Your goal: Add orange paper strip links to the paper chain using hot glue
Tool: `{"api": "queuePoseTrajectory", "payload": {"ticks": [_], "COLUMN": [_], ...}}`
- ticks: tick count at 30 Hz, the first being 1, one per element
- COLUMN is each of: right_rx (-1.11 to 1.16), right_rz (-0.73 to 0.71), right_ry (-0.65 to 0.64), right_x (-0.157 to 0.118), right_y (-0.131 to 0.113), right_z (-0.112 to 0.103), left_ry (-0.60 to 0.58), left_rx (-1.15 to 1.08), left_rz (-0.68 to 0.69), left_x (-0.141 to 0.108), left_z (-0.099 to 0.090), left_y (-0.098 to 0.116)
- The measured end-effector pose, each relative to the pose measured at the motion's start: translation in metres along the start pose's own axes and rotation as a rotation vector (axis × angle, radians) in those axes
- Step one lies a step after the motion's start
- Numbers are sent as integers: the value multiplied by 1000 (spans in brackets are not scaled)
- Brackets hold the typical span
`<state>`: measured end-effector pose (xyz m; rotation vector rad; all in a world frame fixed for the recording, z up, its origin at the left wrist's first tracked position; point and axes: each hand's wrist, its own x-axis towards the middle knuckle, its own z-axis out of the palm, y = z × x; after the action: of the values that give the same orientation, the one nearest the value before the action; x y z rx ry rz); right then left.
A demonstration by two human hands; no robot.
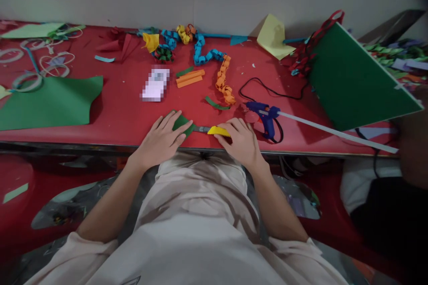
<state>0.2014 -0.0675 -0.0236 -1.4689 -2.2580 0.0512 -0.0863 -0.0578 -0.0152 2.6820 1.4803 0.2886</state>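
Note:
My left hand (165, 136) lies flat with fingers spread over a small piece of green paper (182, 124) near the table's front edge. Part of that paper is hidden under the fingers. My right hand (241, 140) is closed round the yellow handle of a box cutter (217, 131). The cutter's grey blade end points left and meets the green paper's right edge. Beyond the hands lies an orange and blue paper chain (221, 78), with a curved green strip (216, 103) by its near end. Orange paper strips (190, 79) are stacked to the left of the chain.
A blue glue gun (264, 116) with a long white glue stick rests right of my right hand. A green board (357, 80) leans further right, beside another person's arm (414, 142). Green paper (53, 104) and tape rolls (28, 82) lie left; a pixelated rectangle (156, 83) lies ahead.

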Motion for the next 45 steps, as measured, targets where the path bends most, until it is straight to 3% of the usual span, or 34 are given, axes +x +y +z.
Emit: {"api": "queuePoseTrajectory", "payload": {"ticks": [19, 22, 29, 34, 45], "right_rx": [8, -3, 37, 61, -24], "right_rz": [-38, -33, -32, -36, -70], "right_ry": [-30, -34, -24, -8, 6], "right_x": [13, 14, 11, 8, 14], "right_y": [-1, -2, 4, 6, -6], "right_z": [-1, -2, -5, -4, 4], "left_ry": [-61, -48, 73, 83, 36], "left_rx": [-20, -9, -22, 7, 44], "left_rz": [140, 92, -152, -103, -59], "left_x": [2, 4, 17, 17, 10], "left_z": [-4, -7, 0, 9, 9], "left_y": [-27, -23, 11, 7, -3]}}
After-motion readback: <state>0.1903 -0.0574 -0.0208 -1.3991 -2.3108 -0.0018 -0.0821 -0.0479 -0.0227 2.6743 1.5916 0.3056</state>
